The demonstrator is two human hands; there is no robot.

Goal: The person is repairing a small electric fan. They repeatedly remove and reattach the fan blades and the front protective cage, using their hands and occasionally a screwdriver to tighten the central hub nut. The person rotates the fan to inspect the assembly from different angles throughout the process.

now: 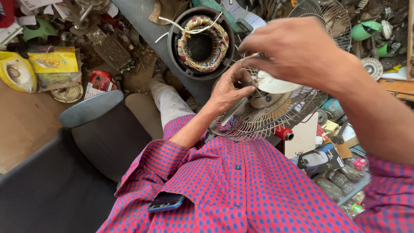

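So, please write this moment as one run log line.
left hand: grips fan grille | right hand: on white hub cap | stator: behind

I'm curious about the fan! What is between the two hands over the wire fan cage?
In the head view, a white rounded fan part sits between the left hand and right hand, above the wire fan cage.

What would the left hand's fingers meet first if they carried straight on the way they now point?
The left hand points up and to the right, toward the white hub cap at the middle of the wire fan guard. Its fingers would probably meet that cap first, or the right hand above it; depth is unclear.
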